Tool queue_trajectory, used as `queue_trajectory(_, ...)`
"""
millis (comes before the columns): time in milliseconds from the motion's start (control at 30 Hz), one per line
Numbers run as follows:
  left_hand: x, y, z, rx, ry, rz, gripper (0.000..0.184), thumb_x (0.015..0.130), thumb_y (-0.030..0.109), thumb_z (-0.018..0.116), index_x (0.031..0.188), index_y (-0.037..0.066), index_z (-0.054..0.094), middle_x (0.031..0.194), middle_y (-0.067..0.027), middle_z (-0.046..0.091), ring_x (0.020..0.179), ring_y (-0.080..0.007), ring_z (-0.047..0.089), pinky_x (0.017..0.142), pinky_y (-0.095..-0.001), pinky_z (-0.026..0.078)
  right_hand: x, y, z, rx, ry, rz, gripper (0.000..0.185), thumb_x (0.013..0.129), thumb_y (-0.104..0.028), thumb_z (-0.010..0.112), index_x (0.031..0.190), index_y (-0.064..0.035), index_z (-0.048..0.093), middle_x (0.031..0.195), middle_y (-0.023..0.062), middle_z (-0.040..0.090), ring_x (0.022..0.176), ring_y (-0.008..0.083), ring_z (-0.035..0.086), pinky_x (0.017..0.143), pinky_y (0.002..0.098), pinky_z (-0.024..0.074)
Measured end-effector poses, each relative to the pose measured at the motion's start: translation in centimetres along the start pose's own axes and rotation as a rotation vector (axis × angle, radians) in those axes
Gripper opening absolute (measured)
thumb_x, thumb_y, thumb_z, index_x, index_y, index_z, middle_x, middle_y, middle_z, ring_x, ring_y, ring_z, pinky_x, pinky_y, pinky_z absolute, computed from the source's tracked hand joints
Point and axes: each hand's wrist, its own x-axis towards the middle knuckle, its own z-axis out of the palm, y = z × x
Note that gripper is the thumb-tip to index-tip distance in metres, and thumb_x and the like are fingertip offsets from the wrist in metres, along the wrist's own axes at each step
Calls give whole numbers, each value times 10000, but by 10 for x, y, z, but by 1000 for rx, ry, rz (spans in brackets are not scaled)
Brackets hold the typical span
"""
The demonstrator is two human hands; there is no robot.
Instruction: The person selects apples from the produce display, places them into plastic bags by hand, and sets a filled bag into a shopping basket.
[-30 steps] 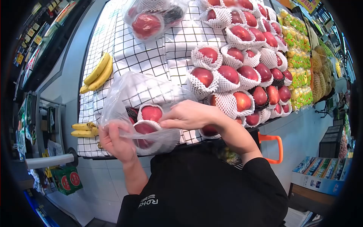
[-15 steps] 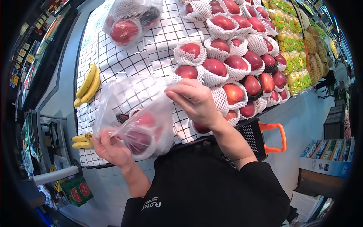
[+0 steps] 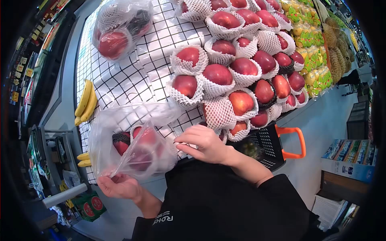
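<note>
bagged fruit (image 3: pixel 147 138): red; cloth (image 3: pixel 120 80): white, black grid; bananas (image 3: pixel 85 103): yellow; basket handle (image 3: pixel 300 141): orange

Black top (image 3: pixel 233 201), plain dark cloth, loose fit. Short black sleeves (image 3: pixel 287 195), ending near elbows. Small pale lettering (image 3: pixel 163 218) toward left side, short stripes above, hard to read. Forearms (image 3: pixel 251 165), hands (image 3: pixel 207 145) bare.

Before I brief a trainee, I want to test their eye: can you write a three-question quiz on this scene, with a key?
1. What is the left hand pinching?
2. True or false: the basket has an orange handle.
3. Where are the bananas: A, by the left edge of the cloth; B, on the floor; C, on the fruit pile?

Key: 1. The near bag. 2. True. 3. A.
</note>
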Motion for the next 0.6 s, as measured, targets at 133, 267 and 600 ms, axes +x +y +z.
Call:
queue_trajectory(133, -4, 3, 15, 61, 32, 53, 259, 972, 218, 486, 771, 57, 516, 621, 12, 465, 509, -65, 409, 449, -190, 269, -5, -1, -13, 3, -127, 15, 151, 831, -169, 685, 923, -50, 673, 811, 72, 648, 747, 243, 621, 681, 346, 482)
queue_trajectory(267, -24, 16, 14, 174, -257, 418, 324, 998, 269, 414, 749, 67, 465, 562, 10, 387, 471, -93, 340, 481, -226, 282, -11, 6, -25, 38, -103, -58, 164, 815, -125, 705, 948, -33, 676, 801, 73, 641, 722, 234, 607, 641, 343, 476)
queue_trajectory(600, -87, 8, 79, 53, -1205, -68, 73, 862, 28, 615, 798, -7, 618, 730, -81, 619, 602, -175, 577, 613, -285, 465, -8, 23, -56, 67, -222, -42, 165, 840, -152, 670, 955, -35, 661, 789, 74, 626, 739, 247, 607, 682, 354, 474)
